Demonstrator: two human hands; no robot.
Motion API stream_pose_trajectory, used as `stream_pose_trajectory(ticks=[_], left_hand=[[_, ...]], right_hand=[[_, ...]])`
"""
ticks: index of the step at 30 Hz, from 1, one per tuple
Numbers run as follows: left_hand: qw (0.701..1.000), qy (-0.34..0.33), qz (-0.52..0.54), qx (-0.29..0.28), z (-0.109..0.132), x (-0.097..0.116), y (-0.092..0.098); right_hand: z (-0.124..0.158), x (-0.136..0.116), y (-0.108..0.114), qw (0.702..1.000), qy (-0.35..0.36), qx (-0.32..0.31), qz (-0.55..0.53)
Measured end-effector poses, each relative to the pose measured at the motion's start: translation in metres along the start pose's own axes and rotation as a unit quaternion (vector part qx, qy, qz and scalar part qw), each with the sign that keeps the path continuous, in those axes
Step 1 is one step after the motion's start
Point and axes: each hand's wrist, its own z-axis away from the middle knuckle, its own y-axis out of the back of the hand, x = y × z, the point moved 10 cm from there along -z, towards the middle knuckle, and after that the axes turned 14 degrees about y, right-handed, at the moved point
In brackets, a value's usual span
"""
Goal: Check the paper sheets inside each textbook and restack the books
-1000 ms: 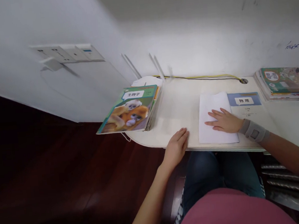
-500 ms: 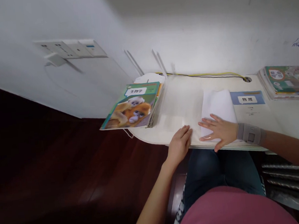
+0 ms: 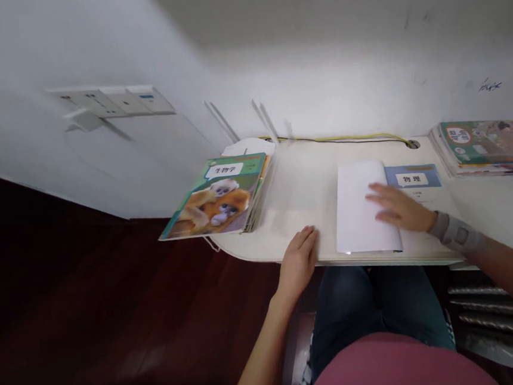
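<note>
A physics textbook (image 3: 419, 195) with a blue band lies open on the white desk, showing its title page. To its left spreads a blank white cover flap or sheet (image 3: 361, 219), overlapping or joined to the book; which one I cannot tell. My right hand (image 3: 399, 207), wearing a grey wristband, is over the seam between sheet and page. Its fingers are apart, slightly blurred, and hold nothing. My left hand (image 3: 297, 262) rests on the desk's front edge, fingers stretched out, left of the sheet and apart from it.
A stack topped by a biology textbook (image 3: 221, 198) sits on the desk's left end, in front of a white router (image 3: 248, 146). Another book stack (image 3: 488, 142) stands at the right. Yellow and black cables (image 3: 346, 140) run along the wall to a hole.
My right hand has lifted off the white sheet and moved right and up towards the title page. The sheet now looks flatter. My left hand stays at the desk edge.
</note>
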Motion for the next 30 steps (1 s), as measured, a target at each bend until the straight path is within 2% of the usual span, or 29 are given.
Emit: stream_pose_trajectory(ticks=[2, 4, 5, 8, 10, 11, 13, 15, 19, 22, 25, 30], left_hand=[[0.999, 0.013, -0.021, 0.048, -0.003, 0.02, 0.01], [0.996, -0.011, -0.031, 0.079, -0.006, 0.064, 0.014], [0.996, -0.047, -0.028, 0.064, -0.006, 0.094, 0.007], [0.99, -0.13, -0.05, -0.026, -0.008, 0.181, -0.034], [0.982, -0.146, -0.094, -0.077, -0.012, 0.216, -0.067], [0.977, -0.145, -0.117, -0.102, -0.015, 0.225, -0.083], [0.969, -0.135, -0.156, -0.134, -0.022, 0.228, -0.107], [0.967, -0.119, -0.178, -0.139, -0.029, 0.219, -0.117], [0.969, -0.093, -0.189, -0.126, -0.033, 0.198, -0.116], [0.971, -0.078, -0.185, -0.132, -0.031, 0.191, -0.116], [0.971, -0.07, -0.178, -0.143, -0.027, 0.19, -0.118], [0.972, -0.116, -0.124, -0.16, -0.009, 0.2, -0.122]], right_hand=[[0.011, 0.067, 0.014, 0.988, -0.128, 0.089, -0.006], [0.018, 0.119, 0.014, 0.964, -0.233, 0.126, 0.003], [0.018, 0.136, 0.011, 0.957, -0.263, 0.126, 0.011], [0.007, 0.152, 0.003, 0.949, -0.291, 0.118, 0.027], [0.002, 0.149, -0.002, 0.951, -0.289, 0.104, 0.032], [0.0, 0.146, -0.004, 0.952, -0.288, 0.095, 0.033], [-0.001, 0.142, -0.008, 0.955, -0.284, 0.077, 0.035], [-0.001, 0.14, -0.01, 0.958, -0.279, 0.062, 0.037], [-0.005, 0.135, -0.017, 0.963, -0.262, 0.016, 0.06], [-0.008, 0.131, -0.021, 0.962, -0.256, -0.019, 0.09], [-0.008, 0.129, -0.021, 0.962, -0.253, -0.025, 0.098], [-0.009, 0.127, -0.018, 0.973, -0.219, -0.019, 0.071]])
